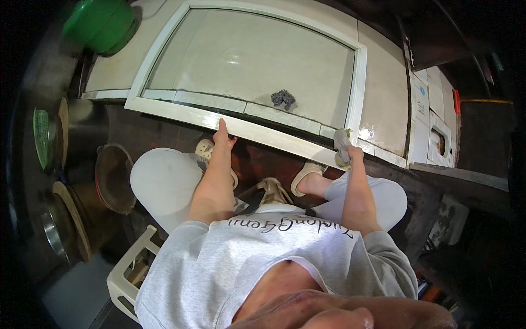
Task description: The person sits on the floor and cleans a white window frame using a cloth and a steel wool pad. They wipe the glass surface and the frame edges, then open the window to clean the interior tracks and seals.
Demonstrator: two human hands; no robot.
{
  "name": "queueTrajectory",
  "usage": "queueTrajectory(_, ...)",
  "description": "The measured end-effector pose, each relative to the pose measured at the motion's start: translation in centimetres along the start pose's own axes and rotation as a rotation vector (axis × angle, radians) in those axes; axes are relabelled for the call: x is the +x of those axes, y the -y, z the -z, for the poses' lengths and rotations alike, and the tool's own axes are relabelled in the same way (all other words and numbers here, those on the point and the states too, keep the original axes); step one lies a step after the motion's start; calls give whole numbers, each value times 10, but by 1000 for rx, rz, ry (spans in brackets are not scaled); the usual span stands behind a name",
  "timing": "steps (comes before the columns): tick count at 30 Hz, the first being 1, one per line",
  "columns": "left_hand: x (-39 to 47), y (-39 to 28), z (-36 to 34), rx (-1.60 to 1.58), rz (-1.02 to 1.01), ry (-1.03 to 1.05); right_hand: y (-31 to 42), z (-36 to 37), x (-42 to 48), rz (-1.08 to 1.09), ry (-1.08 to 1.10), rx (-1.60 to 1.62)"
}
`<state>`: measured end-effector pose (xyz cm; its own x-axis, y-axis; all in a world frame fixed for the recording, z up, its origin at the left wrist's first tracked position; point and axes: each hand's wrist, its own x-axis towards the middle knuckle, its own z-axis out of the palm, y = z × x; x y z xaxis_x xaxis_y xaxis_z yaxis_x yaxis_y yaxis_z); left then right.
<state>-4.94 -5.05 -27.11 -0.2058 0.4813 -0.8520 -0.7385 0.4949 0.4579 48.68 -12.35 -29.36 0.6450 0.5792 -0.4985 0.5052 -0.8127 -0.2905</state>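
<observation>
A white-framed glass panel (246,53) lies in front of me, its near rail tilted across the edge of a tiled surface. My left hand (224,133) grips that near rail around its middle, thumb on top and fingers beneath. Near the panel's right corner, my right hand (354,153) holds a crumpled grey cloth (342,146) with yellowish edges against the frame. A dark metal scouring pad (283,99) shows within the glass area, close to the near rail; whether it rests on the glass or under it, I cannot tell.
Pale tiles (384,94) extend beneath and around the panel. A green plastic container (100,24) stands at the back left. Round pans and a strainer (115,178) are at the left, near a beige plastic stool (119,283). White tiles (419,119) stand at the right.
</observation>
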Motion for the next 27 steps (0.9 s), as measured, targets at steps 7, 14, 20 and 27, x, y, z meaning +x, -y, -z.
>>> queueTrajectory(7, 7, -11, 20, -37, -131, -157, 46, -14, -39, 90, 56, -137)
queueTrajectory(14, -32, -21, 2, 861, -473, -649, 83, -4, -65, 309, 79, -400)
queueTrajectory(20, -59, -15, 5, 1189, -1067, -643, 136, 51, -70, 589, -113, -361)
queueTrajectory(27, -91, 9, -60, 1380, -1262, -121, 138, 101, -72, 496, -346, 647)
